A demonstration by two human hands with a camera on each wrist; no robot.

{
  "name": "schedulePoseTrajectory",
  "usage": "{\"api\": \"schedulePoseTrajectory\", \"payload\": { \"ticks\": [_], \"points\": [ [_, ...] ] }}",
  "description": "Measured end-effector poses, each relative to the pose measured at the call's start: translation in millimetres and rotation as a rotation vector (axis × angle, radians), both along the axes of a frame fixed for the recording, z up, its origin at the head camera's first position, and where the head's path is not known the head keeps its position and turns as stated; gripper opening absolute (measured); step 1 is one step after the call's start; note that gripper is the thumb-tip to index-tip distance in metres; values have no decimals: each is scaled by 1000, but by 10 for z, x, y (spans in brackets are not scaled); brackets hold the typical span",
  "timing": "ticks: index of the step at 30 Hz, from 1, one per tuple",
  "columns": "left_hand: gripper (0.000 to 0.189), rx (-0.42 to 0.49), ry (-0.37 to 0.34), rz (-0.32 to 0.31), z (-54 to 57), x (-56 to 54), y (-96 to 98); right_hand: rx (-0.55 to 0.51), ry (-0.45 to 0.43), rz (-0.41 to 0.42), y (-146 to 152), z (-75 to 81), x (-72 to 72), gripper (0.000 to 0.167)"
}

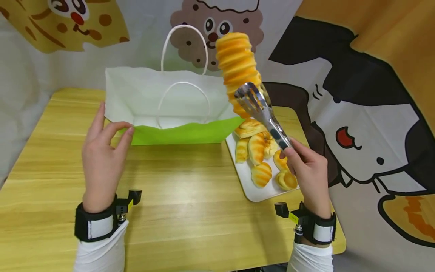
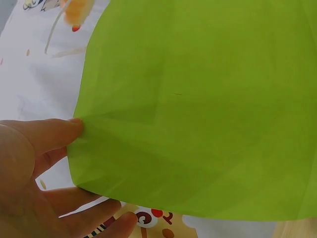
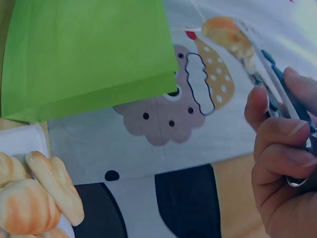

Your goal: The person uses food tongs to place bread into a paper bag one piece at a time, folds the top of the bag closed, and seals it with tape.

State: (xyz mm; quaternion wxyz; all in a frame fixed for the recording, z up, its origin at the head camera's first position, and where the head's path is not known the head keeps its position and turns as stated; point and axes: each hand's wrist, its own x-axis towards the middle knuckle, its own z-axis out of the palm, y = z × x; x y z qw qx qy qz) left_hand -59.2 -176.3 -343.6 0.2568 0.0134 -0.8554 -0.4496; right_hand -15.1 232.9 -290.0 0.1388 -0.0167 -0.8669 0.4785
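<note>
A long, ridged golden bread roll (image 1: pixel 234 56) is held aloft at one end by metal tongs (image 1: pixel 272 122), and in the head view it is seen across the right end of a green paper bag (image 1: pixel 176 135). The tongs are gripped by the right hand (image 1: pixel 310 170), its fingers curled round the handles. The bag is stood on the far part of the wooden table (image 1: pixel 183 226), its white inside turned into view and two white rope handles (image 1: pixel 185 26) arched over its mouth. The bag's near left corner is pinched narrowly between thumb and finger of the left hand (image 1: pixel 103 155), the other fingers being spread along the left side. On the right, beneath the tongs, several small breads (image 1: pixel 261 175) and a round, hollow-topped pastry (image 1: pixel 286 180) are laid on a white tray (image 1: pixel 253 194). The far and right sides are covered by cartoon-printed cloth (image 1: pixel 367 158).
</note>
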Motion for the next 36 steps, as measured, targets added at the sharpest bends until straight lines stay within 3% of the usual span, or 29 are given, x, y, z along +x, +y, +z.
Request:
{"api": "schedulePoseTrajectory", "payload": {
  "ticks": [6,9,18,27,36],
  "points": [
    [18,4,-1,-5,5,15,20,305,273,117,-117,20,-226,37],
    [19,4,-6,-7,8,19,32,420,319,141,-145,49,-297,40],
    [19,-1,2,-12,10,37,40,719,375,297,-177,241,-485,37],
    [18,12,24,-28,-15,67,19,929,337,452,-332,561,-688,27],
    [17,-24,39,-45,-2,85,7,1019,257,484,-517,563,-787,21]
  ]
}}
